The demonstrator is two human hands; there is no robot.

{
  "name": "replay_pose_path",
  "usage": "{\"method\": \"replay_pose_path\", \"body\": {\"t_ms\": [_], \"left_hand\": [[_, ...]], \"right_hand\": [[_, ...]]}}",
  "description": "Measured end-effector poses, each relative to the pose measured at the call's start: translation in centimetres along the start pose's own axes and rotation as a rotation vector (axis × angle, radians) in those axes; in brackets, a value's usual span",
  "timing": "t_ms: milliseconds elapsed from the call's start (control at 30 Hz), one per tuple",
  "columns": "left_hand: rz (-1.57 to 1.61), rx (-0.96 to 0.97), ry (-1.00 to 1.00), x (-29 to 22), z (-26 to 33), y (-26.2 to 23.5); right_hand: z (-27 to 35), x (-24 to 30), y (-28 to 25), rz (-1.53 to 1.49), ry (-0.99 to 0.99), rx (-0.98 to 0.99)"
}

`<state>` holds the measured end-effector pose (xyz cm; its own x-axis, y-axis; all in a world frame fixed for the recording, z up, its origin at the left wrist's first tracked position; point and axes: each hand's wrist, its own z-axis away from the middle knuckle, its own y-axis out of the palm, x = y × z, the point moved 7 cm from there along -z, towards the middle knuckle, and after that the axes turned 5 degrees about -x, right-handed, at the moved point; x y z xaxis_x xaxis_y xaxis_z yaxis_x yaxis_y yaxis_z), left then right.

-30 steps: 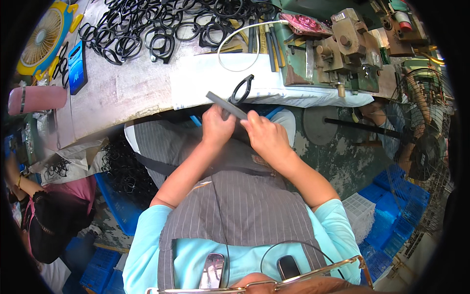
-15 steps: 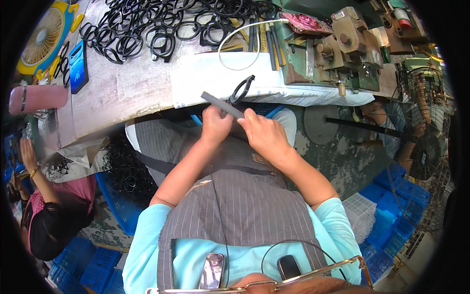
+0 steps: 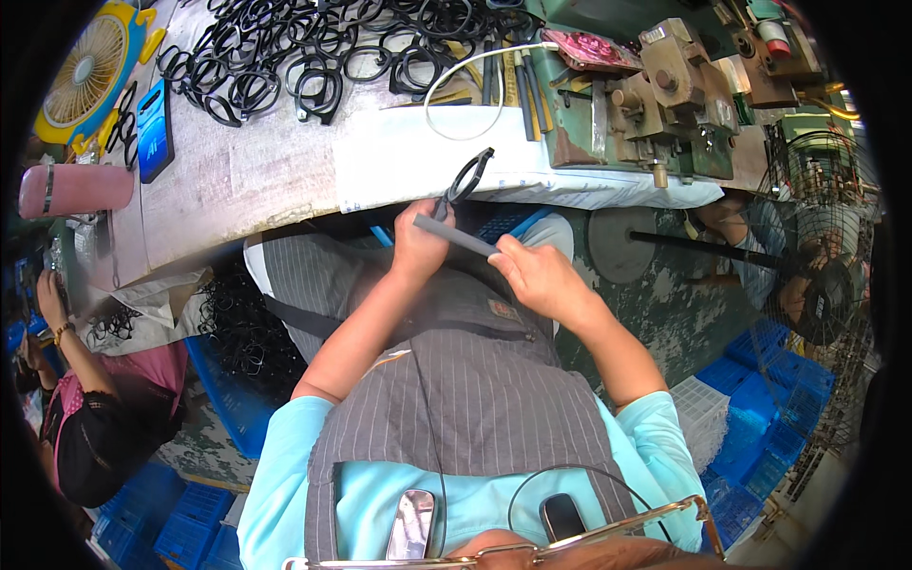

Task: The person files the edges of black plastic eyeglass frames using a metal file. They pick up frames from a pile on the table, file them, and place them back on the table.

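Observation:
Just off the table's front edge, my left hand (image 3: 419,252) is closed around one end of a black eyeglass frame (image 3: 468,177). The frame's rim sticks up past my fingers toward the table. In my right hand (image 3: 546,277), closed on its near end, is a flat grey file (image 3: 454,235). It slants up to the left, its far end at the left fingers and in front of the lower part of the frame. Whether the file touches the frame cannot be made out.
Many black eyeglass frames (image 3: 313,90) lie heaped on the table, several files (image 3: 525,90) beside them. At the right stands a metal machine (image 3: 670,81) with a phone (image 3: 594,49). A fan (image 3: 85,76) and pink bottle (image 3: 81,190) are at the left, near a co-worker (image 3: 104,408).
My right hand has moved right and down, drawing the file along with it. The file's far end has slid back from beyond my left hand. The eyeglass frame stays nearly in place.

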<state>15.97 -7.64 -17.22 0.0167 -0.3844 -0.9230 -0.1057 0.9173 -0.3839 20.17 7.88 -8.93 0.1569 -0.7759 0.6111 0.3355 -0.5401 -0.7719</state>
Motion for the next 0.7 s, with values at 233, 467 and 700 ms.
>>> {"method": "replay_pose_path", "body": {"t_ms": [233,467,700], "left_hand": [[0.119,-0.034,0.021,-0.4,0.3,0.0],[0.052,-0.033,0.02,-0.8,0.3,-0.2],[0.015,0.044,-0.12,-0.1,0.5,0.1]], "right_hand": [[-1.8,1.5,0.6,0.152,-0.047,-0.237],[-2.4,2.5,0.7,0.202,-0.04,-0.257],[-2.5,2.7,1.1,0.257,-0.086,-0.3]]}}
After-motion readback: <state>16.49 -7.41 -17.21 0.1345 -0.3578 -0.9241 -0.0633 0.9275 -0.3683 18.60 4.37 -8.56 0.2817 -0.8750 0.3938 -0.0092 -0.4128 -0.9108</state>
